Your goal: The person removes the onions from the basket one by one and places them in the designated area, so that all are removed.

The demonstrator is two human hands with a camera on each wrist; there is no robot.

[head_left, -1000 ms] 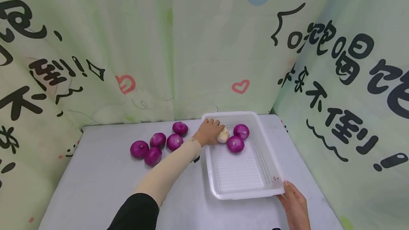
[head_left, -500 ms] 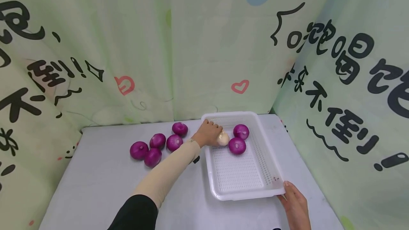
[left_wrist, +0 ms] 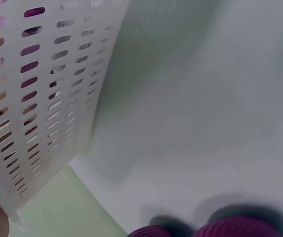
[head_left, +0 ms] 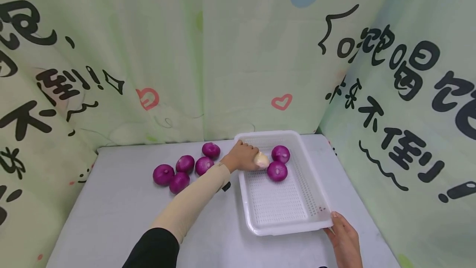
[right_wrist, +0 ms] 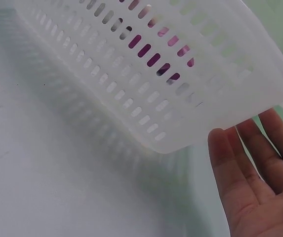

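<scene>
In the head view, the white basket [head_left: 279,206] sits right of the frame's centre on the table [head_left: 100,210], its far rim close to the green curtain [head_left: 238,53] and its right side leaving a strip of table. The left hand [head_left: 243,156] reaches over the basket's left rim near the far end. Its fingers are curled round the pale onion [head_left: 262,160], which bulges out beyond them; the fingertips are hidden. Just right of it are two purple onions [head_left: 277,172], one above the other in the frame; whether the pale onion touches the lower one, I cannot tell. The right hand [head_left: 345,239], at lower right, pinches the basket's near right corner, thumb over the rim and fingers beneath. Left of the basket lie five purple onions [head_left: 163,175] in a loose cluster, one partly behind the forearm's beige sleeve [head_left: 197,202]. Open table spreads from the cluster to the left edge and along the bottom of the frame.

In the left wrist view, the basket's slotted wall fills the upper left, with purple, pale and skin-toned patches showing through. Table spreads across the centre and right; two purple tops poke in at the bottom. The table's edge slants through the lower left, green beyond it.

In the right wrist view, the basket's wall crosses the top, its bottom edge slanting down towards the right hand at lower right. The fingers there reach up to the rim with narrow gaps between them, and table extends across the left.
</scene>
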